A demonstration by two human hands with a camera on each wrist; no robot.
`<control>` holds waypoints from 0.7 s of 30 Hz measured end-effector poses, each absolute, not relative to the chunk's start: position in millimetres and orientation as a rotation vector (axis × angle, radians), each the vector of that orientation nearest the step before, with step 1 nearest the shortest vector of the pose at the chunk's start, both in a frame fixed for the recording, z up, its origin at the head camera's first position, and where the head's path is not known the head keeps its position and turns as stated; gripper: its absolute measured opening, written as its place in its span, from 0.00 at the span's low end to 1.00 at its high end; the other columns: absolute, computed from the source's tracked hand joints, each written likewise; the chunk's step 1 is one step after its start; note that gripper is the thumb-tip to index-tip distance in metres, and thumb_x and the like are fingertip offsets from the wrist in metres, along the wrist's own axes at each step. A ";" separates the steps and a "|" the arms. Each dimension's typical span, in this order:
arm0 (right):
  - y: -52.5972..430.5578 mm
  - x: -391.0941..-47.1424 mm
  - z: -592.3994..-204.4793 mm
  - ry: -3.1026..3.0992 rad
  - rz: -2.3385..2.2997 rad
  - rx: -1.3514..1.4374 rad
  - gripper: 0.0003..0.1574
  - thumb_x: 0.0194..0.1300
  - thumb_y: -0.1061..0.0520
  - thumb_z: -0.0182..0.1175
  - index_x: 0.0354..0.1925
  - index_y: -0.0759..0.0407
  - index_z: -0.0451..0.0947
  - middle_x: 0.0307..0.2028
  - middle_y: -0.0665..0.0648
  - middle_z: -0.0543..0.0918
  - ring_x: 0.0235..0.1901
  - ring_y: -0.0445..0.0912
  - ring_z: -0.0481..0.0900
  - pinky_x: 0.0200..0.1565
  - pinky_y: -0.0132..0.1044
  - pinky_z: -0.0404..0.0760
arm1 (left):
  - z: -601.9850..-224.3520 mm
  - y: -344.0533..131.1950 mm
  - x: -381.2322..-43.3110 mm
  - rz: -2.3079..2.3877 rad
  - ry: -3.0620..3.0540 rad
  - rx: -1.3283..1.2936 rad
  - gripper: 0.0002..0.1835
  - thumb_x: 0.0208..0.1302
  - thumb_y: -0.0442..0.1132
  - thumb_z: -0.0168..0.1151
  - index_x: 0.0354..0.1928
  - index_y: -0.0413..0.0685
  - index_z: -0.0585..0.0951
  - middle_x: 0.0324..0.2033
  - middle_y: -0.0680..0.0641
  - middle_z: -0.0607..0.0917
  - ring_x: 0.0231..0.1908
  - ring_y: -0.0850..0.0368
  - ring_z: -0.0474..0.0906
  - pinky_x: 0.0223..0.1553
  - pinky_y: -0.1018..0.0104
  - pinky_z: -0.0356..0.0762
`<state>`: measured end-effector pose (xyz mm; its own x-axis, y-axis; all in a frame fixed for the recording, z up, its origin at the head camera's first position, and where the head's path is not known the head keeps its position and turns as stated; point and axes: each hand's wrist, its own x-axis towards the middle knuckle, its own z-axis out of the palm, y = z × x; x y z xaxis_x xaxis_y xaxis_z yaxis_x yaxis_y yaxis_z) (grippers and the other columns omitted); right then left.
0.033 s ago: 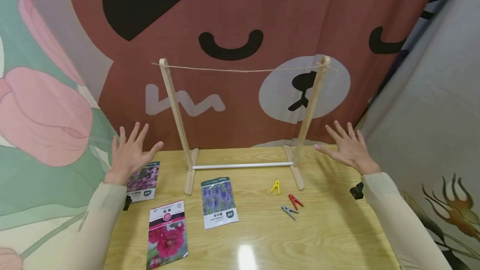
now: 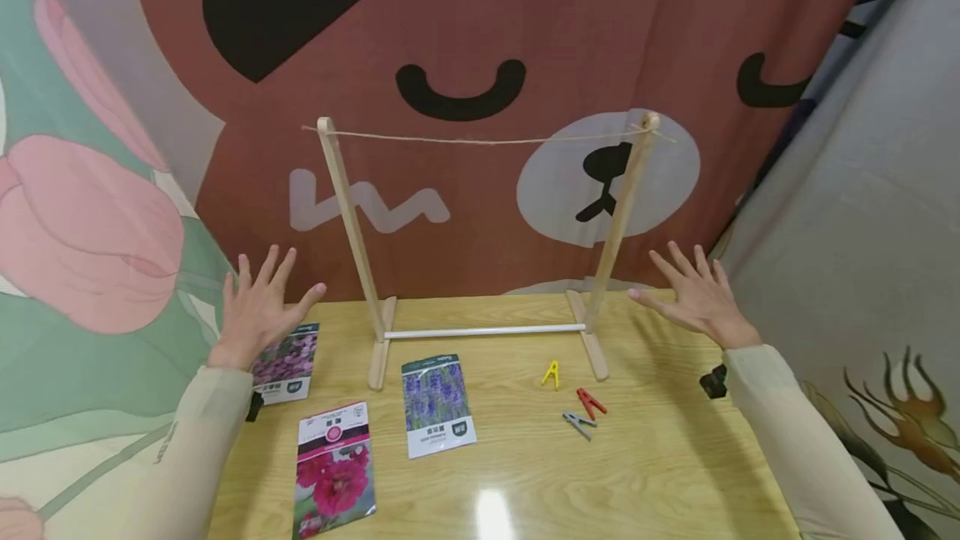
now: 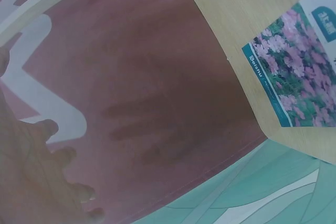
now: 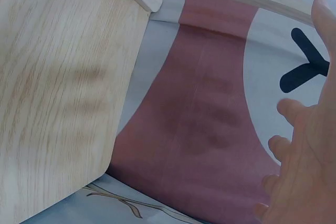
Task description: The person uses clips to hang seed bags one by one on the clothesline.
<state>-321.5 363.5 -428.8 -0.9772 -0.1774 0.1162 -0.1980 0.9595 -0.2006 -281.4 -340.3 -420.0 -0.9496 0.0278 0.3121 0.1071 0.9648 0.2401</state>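
My left hand point(image 2: 258, 307) is held above the table's left side with its fingers spread, holding nothing. Beneath it, partly covered by the hand and sleeve, lies a seed packet with pink-purple flowers point(image 2: 288, 361). On the right, my right hand point(image 2: 699, 300) hovers with fingers spread, to the right of a wooden stand point(image 2: 618, 207). A thin string point(image 2: 450, 140) runs between the tops of its two posts. In front of the stand lie a purple-flower packet point(image 2: 438, 407), a magenta-flower packet point(image 2: 335, 469), and yellow point(image 2: 552, 374), red point(image 2: 590, 403) and grey point(image 2: 578, 424) clothespins.
A white rod point(image 2: 483, 331) joins the stand's two wooden feet near the far edge of the wood-grain table point(image 2: 637, 473). Behind it hangs a brown curtain point(image 2: 480, 215) with a bear print. Printed fabric also hangs at left and right.
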 end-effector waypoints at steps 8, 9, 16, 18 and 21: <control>367.1 -319.3 -426.4 -3.019 0.337 0.274 0.66 0.69 0.17 0.53 0.87 0.49 0.45 0.86 0.64 0.36 0.82 0.75 0.28 0.74 0.80 0.31 | -424.3 -343.8 -279.0 -0.358 -2.827 -0.086 0.53 0.73 0.77 0.46 0.87 0.54 0.48 0.85 0.33 0.48 0.78 0.13 0.34 0.73 0.17 0.31; 366.5 -319.2 -426.5 -3.021 0.343 0.272 0.66 0.69 0.17 0.53 0.87 0.49 0.45 0.86 0.64 0.36 0.82 0.75 0.27 0.74 0.79 0.30 | -425.6 -345.2 -277.6 -0.363 -2.829 -0.078 0.53 0.73 0.77 0.46 0.87 0.54 0.48 0.85 0.33 0.48 0.78 0.13 0.33 0.73 0.17 0.31; 367.2 -316.9 -429.9 -3.011 0.356 0.280 0.66 0.70 0.18 0.53 0.87 0.50 0.44 0.86 0.65 0.36 0.82 0.75 0.29 0.75 0.78 0.29 | -426.4 -354.1 -275.0 -0.370 -2.824 -0.048 0.53 0.73 0.76 0.45 0.87 0.52 0.48 0.85 0.33 0.48 0.78 0.13 0.33 0.73 0.16 0.32; 368.7 -314.2 -430.9 -3.009 0.358 0.277 0.65 0.71 0.19 0.52 0.88 0.50 0.43 0.86 0.64 0.35 0.82 0.75 0.29 0.75 0.77 0.28 | -426.6 -355.1 -276.7 -0.371 -2.828 -0.051 0.53 0.73 0.77 0.45 0.87 0.52 0.48 0.85 0.32 0.48 0.78 0.13 0.34 0.73 0.16 0.31; 367.9 -309.3 -431.8 -3.004 0.369 0.287 0.65 0.72 0.19 0.53 0.87 0.51 0.44 0.86 0.64 0.37 0.82 0.75 0.31 0.75 0.78 0.29 | -429.0 -357.0 -277.0 -0.377 -2.838 -0.050 0.54 0.73 0.77 0.46 0.87 0.49 0.49 0.84 0.31 0.48 0.78 0.12 0.35 0.73 0.16 0.32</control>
